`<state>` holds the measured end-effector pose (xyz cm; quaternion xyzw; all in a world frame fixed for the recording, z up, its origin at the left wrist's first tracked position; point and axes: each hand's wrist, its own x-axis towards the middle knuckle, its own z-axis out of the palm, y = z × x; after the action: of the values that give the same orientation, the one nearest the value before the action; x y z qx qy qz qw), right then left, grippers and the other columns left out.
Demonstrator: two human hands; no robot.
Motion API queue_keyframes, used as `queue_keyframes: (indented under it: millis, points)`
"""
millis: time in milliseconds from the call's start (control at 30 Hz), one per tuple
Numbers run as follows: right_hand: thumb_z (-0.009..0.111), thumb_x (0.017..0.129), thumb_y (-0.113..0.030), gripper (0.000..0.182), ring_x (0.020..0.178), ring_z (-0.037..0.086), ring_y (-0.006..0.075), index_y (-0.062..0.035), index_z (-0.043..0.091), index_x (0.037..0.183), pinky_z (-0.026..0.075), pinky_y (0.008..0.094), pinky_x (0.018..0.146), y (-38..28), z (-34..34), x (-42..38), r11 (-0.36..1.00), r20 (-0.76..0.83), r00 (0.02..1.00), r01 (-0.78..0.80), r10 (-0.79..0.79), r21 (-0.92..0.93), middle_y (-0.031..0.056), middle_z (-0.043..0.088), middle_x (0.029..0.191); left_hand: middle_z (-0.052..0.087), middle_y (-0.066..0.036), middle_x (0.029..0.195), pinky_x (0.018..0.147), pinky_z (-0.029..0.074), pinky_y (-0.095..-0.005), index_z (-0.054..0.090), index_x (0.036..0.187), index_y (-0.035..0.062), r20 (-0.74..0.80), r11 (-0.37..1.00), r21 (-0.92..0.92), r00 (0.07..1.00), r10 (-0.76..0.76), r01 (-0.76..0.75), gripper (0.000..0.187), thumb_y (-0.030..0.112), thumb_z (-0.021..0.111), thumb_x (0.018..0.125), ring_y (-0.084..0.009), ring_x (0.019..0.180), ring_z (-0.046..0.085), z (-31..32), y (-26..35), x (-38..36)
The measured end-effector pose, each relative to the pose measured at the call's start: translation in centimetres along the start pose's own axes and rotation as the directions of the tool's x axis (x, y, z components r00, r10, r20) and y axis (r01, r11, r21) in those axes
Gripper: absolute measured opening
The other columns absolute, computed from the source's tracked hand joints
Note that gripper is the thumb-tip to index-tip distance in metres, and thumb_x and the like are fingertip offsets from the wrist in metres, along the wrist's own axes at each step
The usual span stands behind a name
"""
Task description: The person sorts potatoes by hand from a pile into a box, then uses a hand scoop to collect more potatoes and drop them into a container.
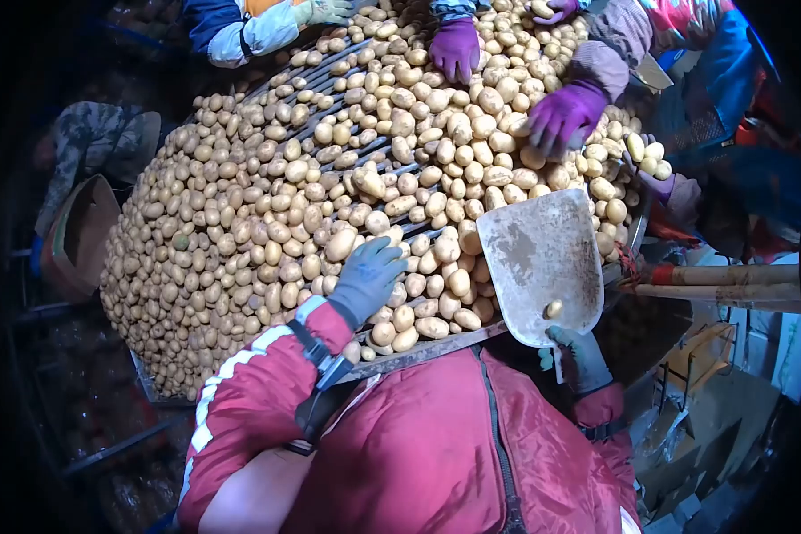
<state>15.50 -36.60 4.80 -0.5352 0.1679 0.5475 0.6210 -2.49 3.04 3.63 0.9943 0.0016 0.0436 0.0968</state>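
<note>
My left hand (369,280), in a grey-blue glove, rests on the potatoes (240,178) heaped over a slatted sorting table. Its fingers are stretched out and touch several potatoes near the front edge; I see none gripped. In a darker glove, my right hand (580,360) is closed around the handle of a scoop (543,258). The scoop is pale, worn and stained, with a wide flat pan held over the right front edge of the heap. One small potato (553,309) lies in the pan near the handle.
Across the heap, co-workers' purple-gloved hands (568,116) touch potatoes, and another person's pale-gloved hand (325,12) is at the far left. Dark metal bars (320,120) show between the potatoes. Poles (721,283) jut out at right; a brown container (80,236) stands at left.
</note>
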Motion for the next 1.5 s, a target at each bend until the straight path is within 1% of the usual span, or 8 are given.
queue_keyframes:
  millis: [767,867,1000,1200,1233,1267,1333,1500]
  points:
    - [0.068,0.088,-0.01,0.048,0.082,0.069,0.0173,0.0055,0.057,0.131,0.056,0.0312,0.071,-0.6,0.3,-1.9,0.99,0.072,0.993,0.099,-0.092,-0.103,0.0098,0.072,0.104,0.068,-0.011,0.103,0.079,0.057,-0.0409,0.07,0.104,0.0109,0.126,0.91,0.178,0.909,-0.398,0.374,0.02,0.017,0.068,0.085,-0.0264,0.096,0.069,3.9,-1.7,9.1]
    - [0.066,0.088,-0.01,0.048,0.083,0.069,0.0169,0.0046,0.056,0.133,0.056,0.0312,0.071,-0.6,1.1,-1.9,0.989,0.061,0.991,0.123,-0.118,-0.081,0.0093,0.071,0.104,0.069,-0.002,0.095,0.078,0.054,-0.0256,0.069,0.11,0.006,0.357,0.308,-0.75,0.751,-0.555,0.585,0.03,0.019,0.079,0.085,-0.0095,0.089,0.063,0.1,0.1,10.6]
    - [0.065,0.09,-0.011,0.04,0.067,0.067,0.0166,0.0023,0.059,0.127,0.055,0.0298,0.055,-1.5,1.8,-2.0,0.993,0.074,0.997,-0.003,0.011,-0.114,0.009,0.07,0.093,0.063,-0.018,0.126,0.103,0.048,-0.0403,0.065,0.125,0.0066,0.043,0.692,-0.658,0.933,-0.358,0.297,0.053,0.034,0.08,0.083,-0.0315,0.119,0.06,-2.1,0.0,10.5]
    - [0.065,0.093,-0.016,0.035,0.056,0.064,0.0179,0.0014,0.059,0.122,0.052,0.0291,0.046,-0.1,1.7,-0.6,0.995,-0.005,1.0,0.012,-0.013,-0.095,0.0092,0.068,0.084,0.042,-0.025,0.152,0.111,0.043,-0.0438,0.046,0.149,0.0059,0.003,0.63,-0.271,0.655,-0.755,0.728,0.073,0.029,0.075,0.086,-0.0386,0.133,0.051,1.7,-5.4,7.8]
    - [0.065,0.093,-0.016,0.035,0.056,0.064,0.0179,0.0014,0.059,0.122,0.052,0.0291,0.046,-0.1,2.1,-0.5,0.995,-0.005,1.0,0.005,-0.006,-0.102,0.0092,0.068,0.084,0.047,-0.027,0.148,0.113,0.041,-0.043,0.044,0.151,0.0079,-0.173,0.765,-0.26,0.751,-0.638,0.59,0.076,0.031,0.075,0.085,-0.0394,0.136,0.049,3.4,-3.4,8.0]
    - [0.065,0.093,-0.017,0.034,0.057,0.065,0.0181,0.0019,0.059,0.121,0.052,0.0295,0.045,-0.2,2.6,-0.5,0.997,-0.006,1.0,0.028,-0.029,-0.068,0.0096,0.068,0.085,0.047,-0.026,0.149,0.116,0.038,-0.0431,0.047,0.15,0.0128,-0.014,0.277,-0.932,0.738,-0.675,0.236,0.072,0.03,0.074,0.086,-0.0407,0.139,0.046,2.5,-0.1,9.3]
    - [0.065,0.094,-0.018,0.034,0.057,0.065,0.0184,0.0024,0.059,0.121,0.052,0.0299,0.045,-0.7,3.5,-0.4,0.998,-0.005,0.999,0.051,-0.051,-0.045,0.01,0.068,0.086,0.052,-0.02,0.146,0.113,0.041,-0.0449,0.05,0.147,0.0114,-0.003,0.844,-0.41,0.925,-0.38,0.345,0.063,0.025,0.071,0.089,-0.0385,0.136,0.048,5.8,2.7,8.0]
    - [0.066,0.092,-0.016,0.037,0.057,0.065,0.0201,0.0043,0.057,0.122,0.052,0.0309,0.045,-1.4,4.6,-0.7,0.998,-0.016,1.0,0.018,-0.019,-0.052,0.0108,0.068,0.087,0.066,-0.019,0.118,0.097,0.051,-0.0446,0.065,0.122,0.0057,-0.209,0.787,-0.483,0.823,-0.528,0.382,0.035,0.021,0.067,0.09,-0.0383,0.111,0.061,3.8,-2.7,3.6]
